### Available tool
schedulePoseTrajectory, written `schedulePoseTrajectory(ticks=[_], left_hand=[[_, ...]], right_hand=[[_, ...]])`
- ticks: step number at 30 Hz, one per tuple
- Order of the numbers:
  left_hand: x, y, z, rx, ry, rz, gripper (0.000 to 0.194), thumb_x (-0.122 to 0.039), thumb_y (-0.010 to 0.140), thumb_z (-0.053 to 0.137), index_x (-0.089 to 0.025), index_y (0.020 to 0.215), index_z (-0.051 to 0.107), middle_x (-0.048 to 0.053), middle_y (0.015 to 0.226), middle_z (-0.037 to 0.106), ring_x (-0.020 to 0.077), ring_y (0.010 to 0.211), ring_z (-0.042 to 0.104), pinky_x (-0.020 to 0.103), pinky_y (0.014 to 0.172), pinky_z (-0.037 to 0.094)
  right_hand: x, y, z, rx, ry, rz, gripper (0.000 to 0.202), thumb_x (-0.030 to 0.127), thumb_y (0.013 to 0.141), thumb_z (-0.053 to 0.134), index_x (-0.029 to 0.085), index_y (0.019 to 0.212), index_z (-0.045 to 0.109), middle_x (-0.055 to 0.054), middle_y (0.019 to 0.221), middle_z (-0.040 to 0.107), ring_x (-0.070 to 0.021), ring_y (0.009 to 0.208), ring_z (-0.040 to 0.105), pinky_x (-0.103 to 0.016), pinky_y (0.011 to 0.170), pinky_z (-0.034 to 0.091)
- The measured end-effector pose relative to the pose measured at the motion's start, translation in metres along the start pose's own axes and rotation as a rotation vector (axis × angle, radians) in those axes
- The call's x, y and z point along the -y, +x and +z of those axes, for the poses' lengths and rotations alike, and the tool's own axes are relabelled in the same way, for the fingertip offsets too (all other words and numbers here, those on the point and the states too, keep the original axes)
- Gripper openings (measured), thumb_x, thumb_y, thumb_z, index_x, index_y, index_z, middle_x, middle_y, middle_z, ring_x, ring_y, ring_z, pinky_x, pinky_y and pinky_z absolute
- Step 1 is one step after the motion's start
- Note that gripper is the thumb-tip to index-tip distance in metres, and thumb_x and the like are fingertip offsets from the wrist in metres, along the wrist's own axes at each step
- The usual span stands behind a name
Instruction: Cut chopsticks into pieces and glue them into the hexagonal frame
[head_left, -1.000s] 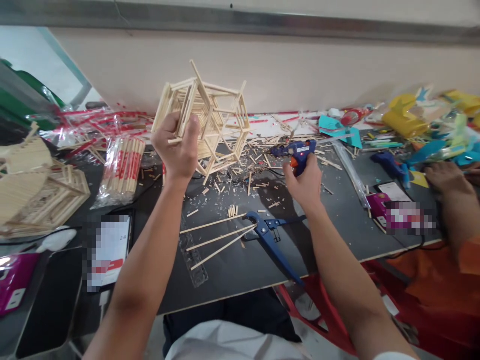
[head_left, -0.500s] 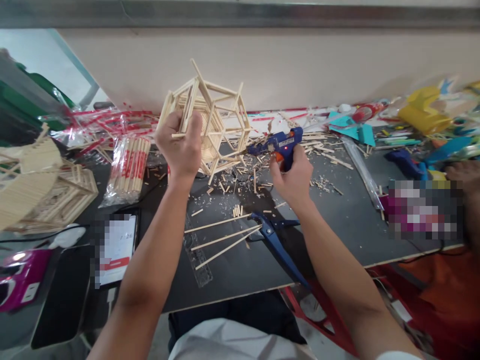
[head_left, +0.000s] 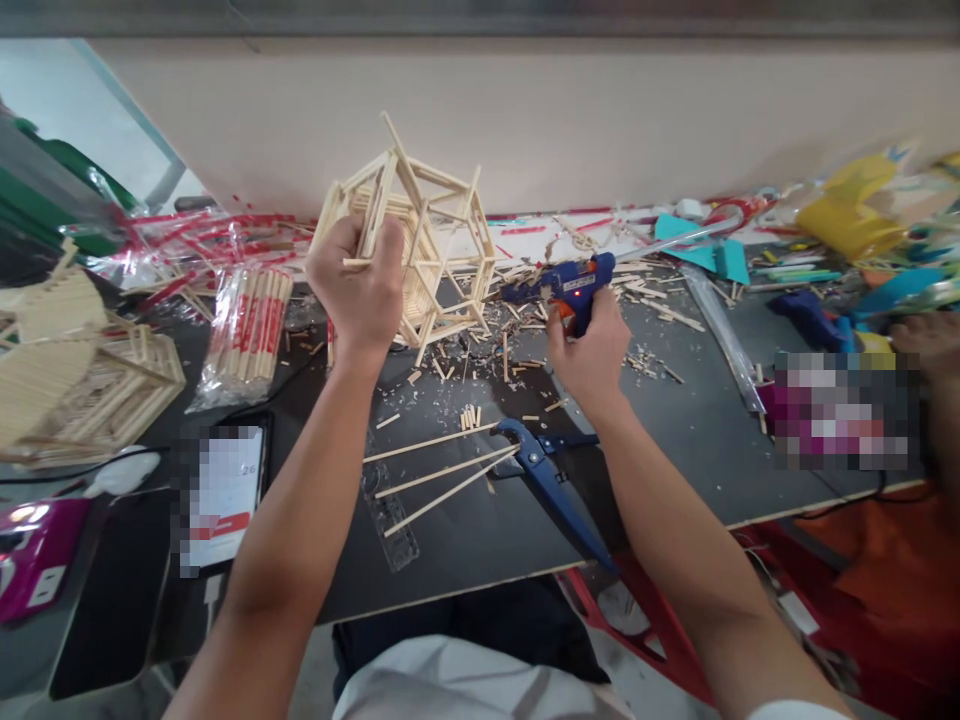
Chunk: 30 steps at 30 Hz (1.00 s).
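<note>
My left hand (head_left: 360,285) is closed around the left side of a pale wooden stick frame (head_left: 424,262), holding it above the dark table. The frame has open, many-sided faces, and one stick juts up from its top. In my right hand (head_left: 592,350) is a blue glue gun (head_left: 574,285) with a small red light. Its nozzle points left at the frame's right side, with a small gap between them. Below lie a blue cutter (head_left: 551,480), three long sticks (head_left: 439,475) and a clear ruler (head_left: 394,530).
A bagged stick bundle (head_left: 247,330), another stick model (head_left: 112,390) and two phones (head_left: 225,490) are on the left. Stick scraps (head_left: 652,300) litter the back. Coloured craft pieces (head_left: 847,220) and another person's hand (head_left: 926,340) are at right.
My right hand and the glue gun have moved slightly right, away from the frame. The left hand still holds the frame in nearly the same place. The camera view has shifted a little.
</note>
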<state>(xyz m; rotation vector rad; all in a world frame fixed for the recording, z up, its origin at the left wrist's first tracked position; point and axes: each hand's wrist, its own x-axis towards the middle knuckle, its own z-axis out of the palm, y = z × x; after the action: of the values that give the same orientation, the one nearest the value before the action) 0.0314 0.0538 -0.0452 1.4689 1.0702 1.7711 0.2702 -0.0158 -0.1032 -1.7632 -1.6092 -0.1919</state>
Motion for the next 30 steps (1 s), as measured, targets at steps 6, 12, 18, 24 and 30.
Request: schedulePoseTrajectory(ticks=[6,12,18,24,30], left_hand=[[-0.009,-0.003,0.003,-0.094,0.150,0.196,0.040,-0.031,0.086,0.065,-0.025,0.057,0.038,-0.001,0.053,0.040,0.0173,0.060,0.046,0.034,0.047,0.023],[-0.011,-0.007,0.007,-0.125,0.229,0.221,0.037,-0.032,0.084,0.067,-0.025,0.058,0.042,-0.001,0.054,0.047,0.0165,0.056,0.046,0.033,0.045,0.028],[-0.010,-0.013,0.009,-0.042,0.160,0.095,0.029,-0.028,0.084,0.068,-0.024,0.067,0.046,-0.002,0.063,0.056,0.0154,0.059,0.048,0.031,0.047,0.031],[-0.009,-0.014,0.011,0.017,0.067,0.020,0.030,-0.038,0.086,0.069,-0.023,0.067,0.051,0.000,0.068,0.056,0.0147,0.063,0.050,0.029,0.048,0.033],[-0.014,-0.016,0.014,0.010,0.090,0.091,0.029,-0.030,0.085,0.068,-0.025,0.064,0.050,0.000,0.063,0.051,0.0165,0.064,0.049,0.031,0.049,0.030]], right_hand=[[-0.002,-0.001,0.003,0.005,0.009,-0.022,0.019,0.037,0.094,0.043,0.021,0.101,0.050,-0.012,0.092,0.061,-0.0283,0.086,0.061,-0.045,0.080,0.049],[-0.004,-0.003,0.007,0.027,-0.004,-0.019,0.021,0.035,0.094,0.043,0.021,0.108,0.051,-0.014,0.097,0.061,-0.0301,0.093,0.061,-0.046,0.081,0.050],[-0.003,-0.003,0.006,0.026,0.003,-0.028,0.020,0.034,0.095,0.043,0.021,0.108,0.051,-0.014,0.098,0.061,-0.0306,0.094,0.061,-0.048,0.082,0.050],[-0.002,-0.003,0.005,0.021,-0.010,-0.052,0.019,0.033,0.095,0.043,0.020,0.107,0.051,-0.015,0.098,0.061,-0.0313,0.094,0.062,-0.047,0.082,0.050],[-0.003,-0.003,0.006,0.033,-0.027,-0.076,0.020,0.033,0.095,0.042,0.021,0.108,0.051,-0.015,0.100,0.061,-0.0315,0.094,0.062,-0.046,0.082,0.050]])
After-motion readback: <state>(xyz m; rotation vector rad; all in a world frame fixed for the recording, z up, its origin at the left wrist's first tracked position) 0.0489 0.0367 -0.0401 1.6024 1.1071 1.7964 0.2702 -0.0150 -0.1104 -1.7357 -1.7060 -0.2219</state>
